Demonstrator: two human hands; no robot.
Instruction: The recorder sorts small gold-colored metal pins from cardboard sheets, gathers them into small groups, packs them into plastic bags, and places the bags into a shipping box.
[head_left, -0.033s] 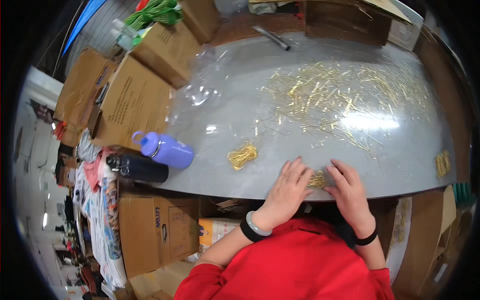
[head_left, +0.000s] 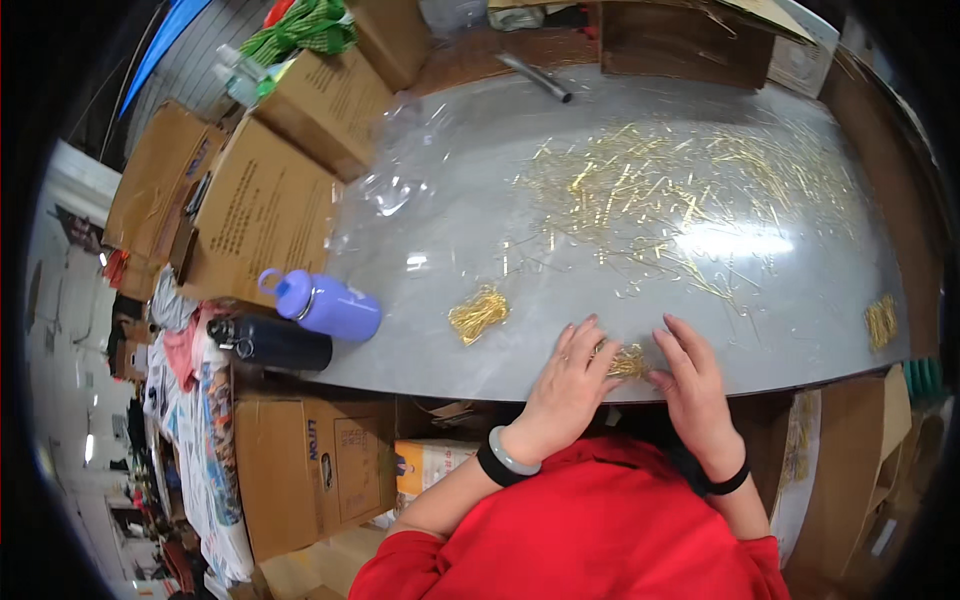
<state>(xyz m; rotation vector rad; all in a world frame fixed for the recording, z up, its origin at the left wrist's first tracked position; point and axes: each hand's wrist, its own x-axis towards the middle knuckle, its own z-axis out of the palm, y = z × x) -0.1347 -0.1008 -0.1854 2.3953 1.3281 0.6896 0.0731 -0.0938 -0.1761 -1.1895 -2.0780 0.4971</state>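
Note:
A small bundle of thin gold wire hooks [head_left: 628,361] lies on the grey tabletop close to its front edge, between my two hands. My left hand [head_left: 565,388] covers the bundle's left end, with the wires showing between its thumb and forefinger. Beside the right end is my right hand [head_left: 698,390], fingers apart and thumb close to the wires; whether it touches them I cannot make out. To the left lies another gold bundle [head_left: 479,315], and a third gold bundle [head_left: 880,322] rests at the far right edge. Loose gold wire hooks [head_left: 640,190] are strewn across the back of the table.
A purple bottle [head_left: 335,306] and a dark bottle [head_left: 285,343] lie tilted at the table's left edge. Cardboard boxes [head_left: 262,215] line the left side. Clear plastic [head_left: 395,180] sits near them. A metal tube [head_left: 535,78] and an open carton [head_left: 685,50] are at the back.
The whole view has shifted slightly, moving the table and its things a little to the left. My hands stay around the same bundle, with hardly any movement.

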